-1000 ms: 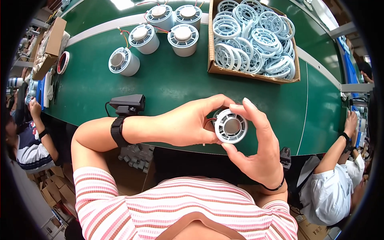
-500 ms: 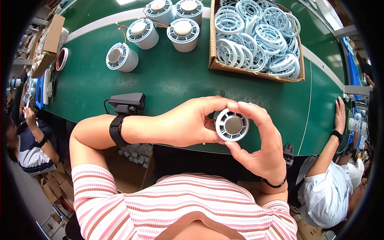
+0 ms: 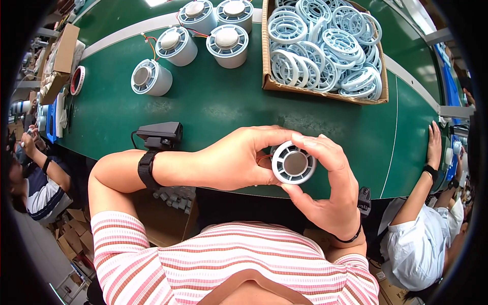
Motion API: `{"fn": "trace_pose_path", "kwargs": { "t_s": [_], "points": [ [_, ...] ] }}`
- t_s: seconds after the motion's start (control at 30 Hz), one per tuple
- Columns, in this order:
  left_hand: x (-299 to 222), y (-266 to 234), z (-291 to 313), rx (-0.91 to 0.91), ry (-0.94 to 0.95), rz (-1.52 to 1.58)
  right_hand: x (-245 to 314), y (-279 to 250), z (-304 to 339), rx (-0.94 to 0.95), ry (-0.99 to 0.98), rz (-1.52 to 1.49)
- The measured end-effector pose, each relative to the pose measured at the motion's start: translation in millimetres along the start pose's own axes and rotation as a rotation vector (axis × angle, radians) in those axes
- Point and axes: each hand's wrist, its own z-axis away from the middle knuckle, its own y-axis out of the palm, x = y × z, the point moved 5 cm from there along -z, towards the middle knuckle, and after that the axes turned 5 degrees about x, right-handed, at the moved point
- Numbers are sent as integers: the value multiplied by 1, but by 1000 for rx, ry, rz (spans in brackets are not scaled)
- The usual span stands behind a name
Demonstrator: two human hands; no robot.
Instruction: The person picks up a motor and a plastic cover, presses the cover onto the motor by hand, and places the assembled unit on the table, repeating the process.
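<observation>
Between my hands, over the table's near edge, is a small fan motor unit (image 3: 295,163) with a round grey hub and a pale slotted ring around it. Its ringed end faces up toward me. My left hand (image 3: 249,157) wraps around the body from the left, and red wires show beside its fingers. From the right, my right hand (image 3: 333,178) grips the ring's rim, index finger along the top and thumb below. Most of the body is hidden behind the fingers.
Several similar motor units (image 3: 227,46) with wires stand at the back left. A cardboard box (image 3: 325,96) of light-blue slotted rings sits at the back right. A tape roll (image 3: 78,80) lies far left. Another person's hand (image 3: 433,145) rests on the table at right.
Both hands still hold the motor unit, which has shifted very slightly left and down. The right fingers have moved a little along the ring's rim.
</observation>
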Motion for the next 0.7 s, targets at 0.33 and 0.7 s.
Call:
{"fn": "trace_pose_path", "kwargs": {
  "t_s": [0.33, 0.7],
  "points": [
    [-2, -1, 0, 29, -22, 41, -3, -3, -4, 55, 49, -78],
    [-3, -15, -1, 198, -259, 422, -6, -1, -4, 29, 12, -75]
  ]
}}
